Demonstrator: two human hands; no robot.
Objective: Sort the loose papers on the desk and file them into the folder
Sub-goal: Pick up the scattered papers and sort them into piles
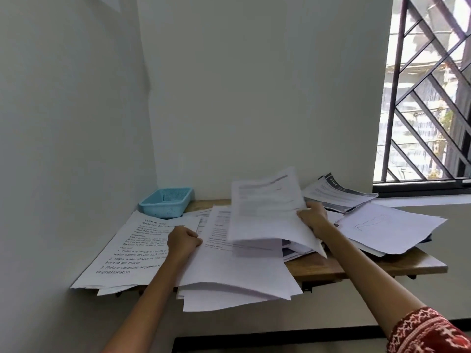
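Loose white printed sheets cover a narrow wooden desk [356, 267]. My right hand [314, 218] grips a thick sheaf of papers [267, 212] by its right edge and holds it lifted and tilted above the middle of the desk. My left hand [184, 241] is curled on the left edge of a large stack of sheets [237, 273] that overhangs the desk's front. A sheet with large printed task text [127, 253] lies at the left. A dark edge under the sheets at the right [428, 239] could be a folder; I cannot tell.
A light blue plastic basket [167, 202] stands at the back left corner against the wall. Grey-banded booklets [339, 194] lie at the back right by the window sill. A sheet with a faint drawing [390, 225] overhangs the right end. Walls close in on the left and behind.
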